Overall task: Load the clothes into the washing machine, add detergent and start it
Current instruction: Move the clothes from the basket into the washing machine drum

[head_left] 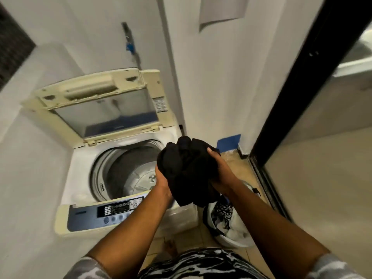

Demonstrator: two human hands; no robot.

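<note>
Above the open white top-loading washing machine (84, 158), left hand (161, 179) and right hand (218, 174) clamp their fingers on a bundled black garment (187, 168); better carry it left over the grey drum (128, 170) before releasing.

The bundle of clothes (188, 170) above the washing machine (80, 172) is plain black, with no print to be seen. The washing machine itself is white on its top deck and yellowed cream on its raised lid (96, 97), whose window looks grey-blue. Its control panel (104, 213) is blue with a black display block and pale blue round buttons. The drum (128, 170) is grey metal. Right of the washing machine, the laundry basket (231, 240) is white and holds black-and-white patterned cloth and white cloth. A blue strip (229, 140) lies behind it. The floor (314, 188) is beige, the walls white.
</note>
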